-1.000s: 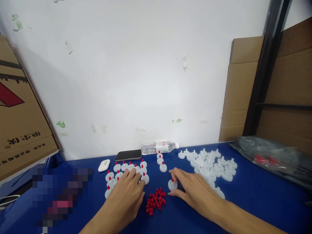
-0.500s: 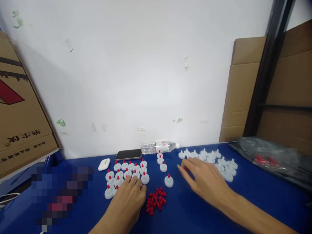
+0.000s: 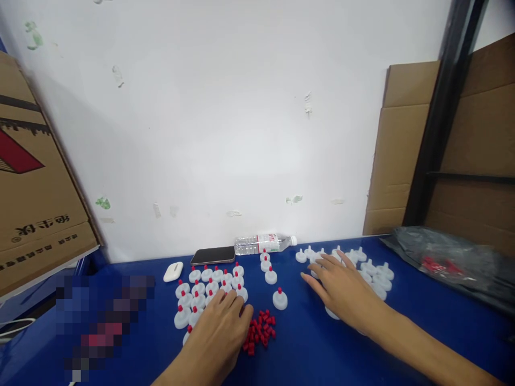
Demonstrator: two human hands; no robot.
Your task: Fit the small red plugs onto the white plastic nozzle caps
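My left hand (image 3: 221,324) is low over the blue table with its fingers curled together, between a group of white nozzle caps with red tips (image 3: 182,316) and a pile of small red caps (image 3: 263,327). Its fingertips are hidden, so whatever they may hold does not show. Over the white nozzle caps without red tips (image 3: 382,271) on the right, my right hand (image 3: 341,281) reaches with fingers spread. One white cap (image 3: 331,313) shows partly beneath its palm. A single red-tipped nozzle cap (image 3: 280,299) stands between the hands.
Along the wall lie a clear water bottle (image 3: 257,245) and a dark phone (image 3: 213,255), with a white earbud case (image 3: 173,272) to their left. A grey plastic bag (image 3: 426,246) sits at the right. Cardboard boxes (image 3: 36,177) lean at the left.
My left hand has shifted right, closer to the red caps, uncovering red-tipped caps behind it. My right hand has moved slightly right and its fingers have spread over the white caps.
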